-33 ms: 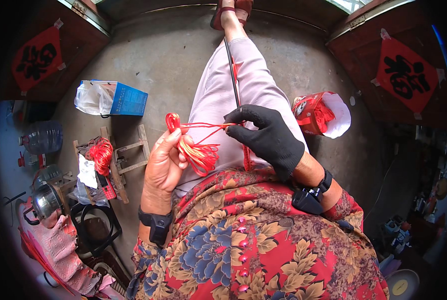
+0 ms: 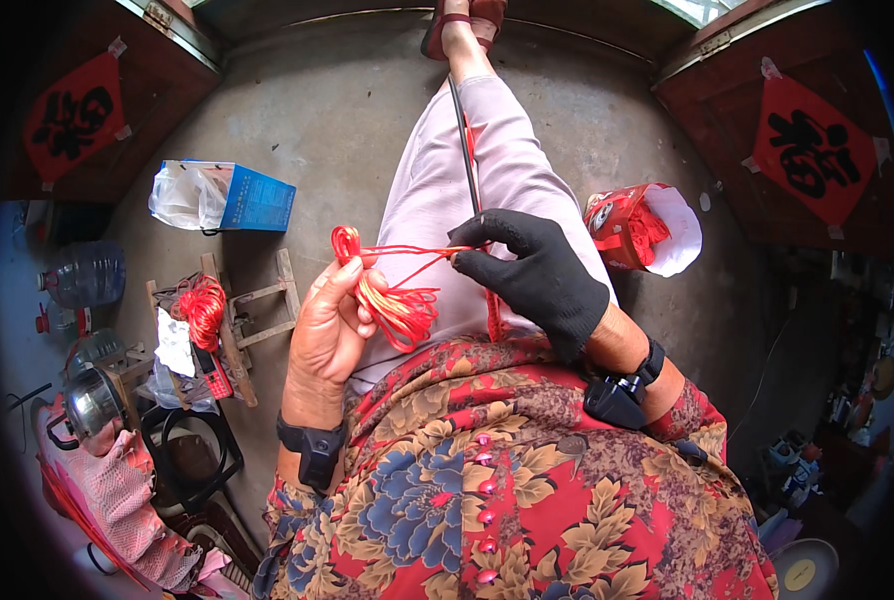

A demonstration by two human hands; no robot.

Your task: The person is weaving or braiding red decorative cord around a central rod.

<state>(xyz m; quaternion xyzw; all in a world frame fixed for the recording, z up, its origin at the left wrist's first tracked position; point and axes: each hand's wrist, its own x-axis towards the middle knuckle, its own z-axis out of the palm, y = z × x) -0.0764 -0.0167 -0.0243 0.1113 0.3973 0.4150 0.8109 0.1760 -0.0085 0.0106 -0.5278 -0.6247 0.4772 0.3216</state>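
Note:
My bare left hand [image 2: 329,325] pinches a looped bundle of shiny red-orange cord [image 2: 403,318] at its middle, over my lap. One small loop stands above the thumb, and the larger loops hang to the right. From the bundle, thin strands stretch across to my right hand [image 2: 539,275], which wears a black glove. Its thumb and fingers are closed on the strands. A thin dark rod [image 2: 466,150] runs along my legs and reaches the gloved fingers; its near end is hidden there. A red strip [image 2: 495,315] hangs below the glove against my trousers.
On a small wooden stool [image 2: 229,330] at left lies more red cord [image 2: 203,308] beside white paper. A blue box [image 2: 257,198] with a plastic liner stands farther out. At right is a red bag [image 2: 622,225] holding red material. A metal pot [image 2: 97,402] sits at lower left.

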